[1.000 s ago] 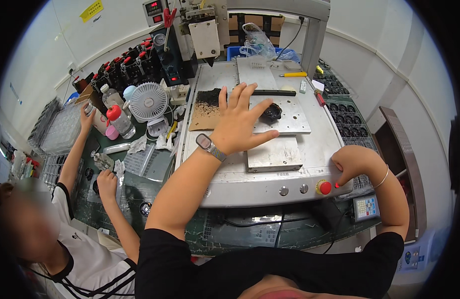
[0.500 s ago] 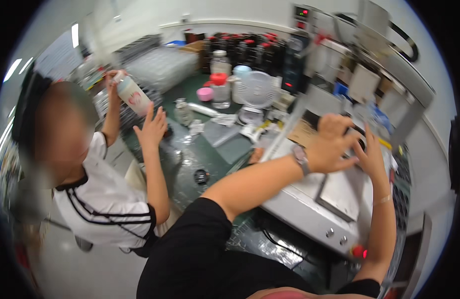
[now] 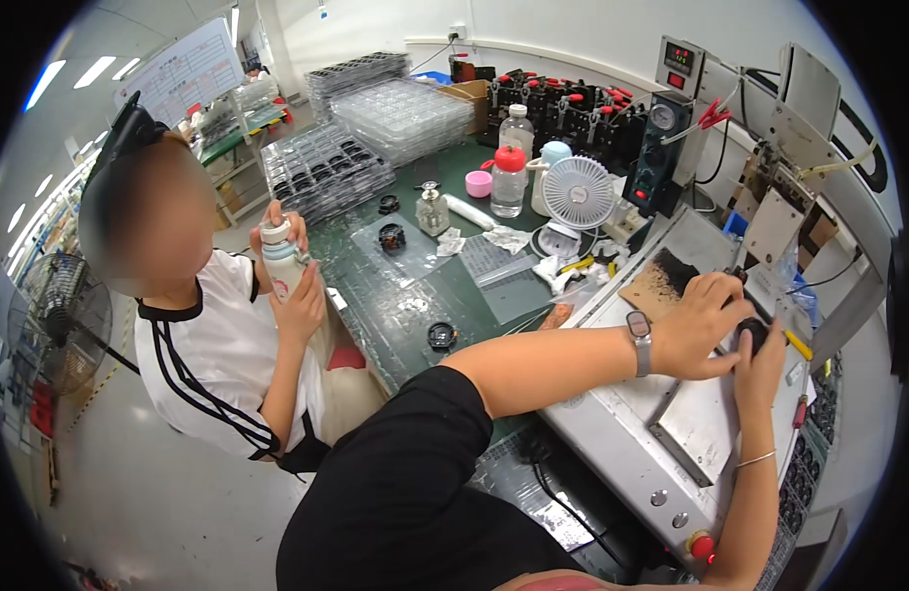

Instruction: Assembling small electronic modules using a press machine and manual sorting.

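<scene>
Right hand (image 3: 759,372) spanned black part (image 3: 757,333), grip unclear; left hand (image 3: 693,333) arched wide alongside; part seemed light, stiff, best held by its edge.

From here: one small, round, black part (image 3: 757,332), looks like plastic, held betw. thumb & fingers of the person's R hand (image 3: 761,372), L hand (image 3: 693,330) just beside. Mostly covered, so tilt & detail unclear. It's beyond the flat silver metal block (image 3: 699,430); can't tell if it's resting on anything.
</scene>
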Available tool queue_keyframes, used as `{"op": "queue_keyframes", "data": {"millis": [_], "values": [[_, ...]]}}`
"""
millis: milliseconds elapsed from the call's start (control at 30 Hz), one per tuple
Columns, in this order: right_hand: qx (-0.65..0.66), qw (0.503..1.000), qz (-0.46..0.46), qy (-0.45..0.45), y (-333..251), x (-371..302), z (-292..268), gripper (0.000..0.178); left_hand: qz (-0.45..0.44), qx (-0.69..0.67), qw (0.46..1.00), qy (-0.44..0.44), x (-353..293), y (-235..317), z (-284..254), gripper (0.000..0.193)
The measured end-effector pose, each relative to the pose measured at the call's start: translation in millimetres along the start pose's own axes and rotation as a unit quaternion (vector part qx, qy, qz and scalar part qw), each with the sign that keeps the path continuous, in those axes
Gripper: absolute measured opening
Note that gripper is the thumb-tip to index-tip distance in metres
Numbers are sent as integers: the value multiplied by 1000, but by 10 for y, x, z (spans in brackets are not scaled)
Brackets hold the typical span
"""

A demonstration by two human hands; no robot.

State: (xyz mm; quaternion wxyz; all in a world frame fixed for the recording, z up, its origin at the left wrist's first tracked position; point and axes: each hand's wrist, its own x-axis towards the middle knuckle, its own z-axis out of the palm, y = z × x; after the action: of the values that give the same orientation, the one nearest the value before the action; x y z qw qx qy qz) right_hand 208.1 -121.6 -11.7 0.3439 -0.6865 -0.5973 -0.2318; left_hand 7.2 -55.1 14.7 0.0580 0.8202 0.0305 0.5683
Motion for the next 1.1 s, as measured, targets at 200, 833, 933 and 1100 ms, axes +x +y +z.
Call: {"op": "queue_keyframes", "data": {"millis": [200, 833, 933, 1100], "values": [[40, 993, -48, 97, -514, -27, -388, 63, -126, -109, 986, 3, -27, -128, 52, 55], [63, 979, -183, 58, -635, -204, -474, 56, -419, -590, 679, -126, 68, -50, 17, 14], [75, 978, -184, 63, -619, -188, -488, 59, -388, -608, 676, -150, 64, -27, 25, 18], [82, 966, -236, 62, -638, -169, -502, 64, -326, -647, 670, -164, 71, -68, -7, 32]]}}
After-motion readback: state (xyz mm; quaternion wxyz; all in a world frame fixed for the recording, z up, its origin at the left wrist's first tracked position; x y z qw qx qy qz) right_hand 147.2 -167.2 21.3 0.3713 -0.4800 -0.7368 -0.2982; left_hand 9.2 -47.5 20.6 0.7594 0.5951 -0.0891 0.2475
